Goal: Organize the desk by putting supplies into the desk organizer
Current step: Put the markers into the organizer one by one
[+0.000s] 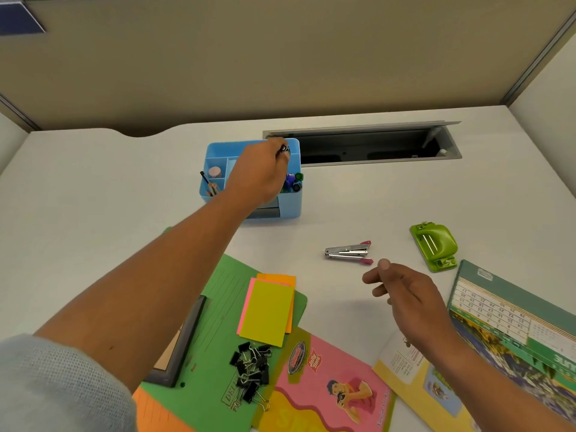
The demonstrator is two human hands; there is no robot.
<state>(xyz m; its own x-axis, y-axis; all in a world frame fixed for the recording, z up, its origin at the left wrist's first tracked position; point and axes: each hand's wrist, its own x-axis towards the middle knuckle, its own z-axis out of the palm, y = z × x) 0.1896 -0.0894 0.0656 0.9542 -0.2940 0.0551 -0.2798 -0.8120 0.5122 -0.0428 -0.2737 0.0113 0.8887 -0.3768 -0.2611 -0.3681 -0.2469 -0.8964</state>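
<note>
White desk [93, 198], beige partition behind. At far centre the blue desk organizer [215, 151] is overhung by the left hand [258, 173]; a small dark item [284, 149], unidentifiable, is pinched at its curled fingertips. Right hand [402, 288] is held loosely open, empty, just beside the mini stapler [347, 251]. The stapler is judged light, rigid, slick metal; best pinched across its sides, mid-body.

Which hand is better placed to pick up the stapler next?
Right. The right hand hovers open beside the stapler, while the left hand is over the blue desk organizer, pinching a small dark item.
</note>
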